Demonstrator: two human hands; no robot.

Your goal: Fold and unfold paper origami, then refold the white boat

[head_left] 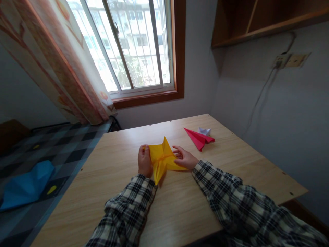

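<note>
A yellow origami paper [160, 157], folded into a pinwheel-like shape with several points, is held just over the wooden table. My left hand [144, 160] is closed on its left point, thumb on top. At the right side, my right hand [185, 158] curls round the paper's edge; its thumb rests on the yellow sheet and the index finger stands a little apart. One point sticks up at the back, and another reaches down toward me. The fingertips behind the paper are partly hidden.
A red paper plane [199, 138] and a small white paper boat [205, 131] lie at the back right of the table [185, 206]. To the left, a blue folded paper [28, 183] rests on a checked bed cover [69, 144]. A window and curtain are behind.
</note>
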